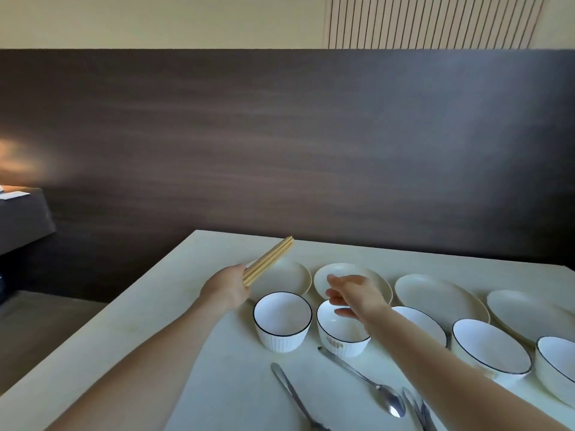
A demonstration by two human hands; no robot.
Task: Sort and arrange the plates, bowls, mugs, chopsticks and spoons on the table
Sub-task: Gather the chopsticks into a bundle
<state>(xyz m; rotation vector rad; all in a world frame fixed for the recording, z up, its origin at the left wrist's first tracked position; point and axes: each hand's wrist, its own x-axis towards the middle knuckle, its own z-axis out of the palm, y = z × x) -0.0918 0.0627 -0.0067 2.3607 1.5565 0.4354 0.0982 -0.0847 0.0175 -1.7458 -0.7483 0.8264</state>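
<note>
While the left hand (228, 286) holds a bundle of wooden chopsticks (269, 259) out over the far-left plate (289, 276), its grip is wrapped round their near ends and the free tips point away toward the back of the worktop (217, 384). The right hand (354, 295) hovers loose and holding nothing above the second plate (373, 276) and the second bowl (342, 332), fingers relaxed and spread. Plates already run in a back row with black-rimmed bowls such as the left bowl (282, 320) in front, and spoons (364, 379) lie nearer the person, so the chopsticks look like the item being placed. To do it well, the free hand should probably draw off a pair at a time near the middle, keeping the sticks parallel and tips level. Each pair ought to go down flat beside its bowl, clear of the rims, since a knock could shift the light plates. No mugs are in view
</note>
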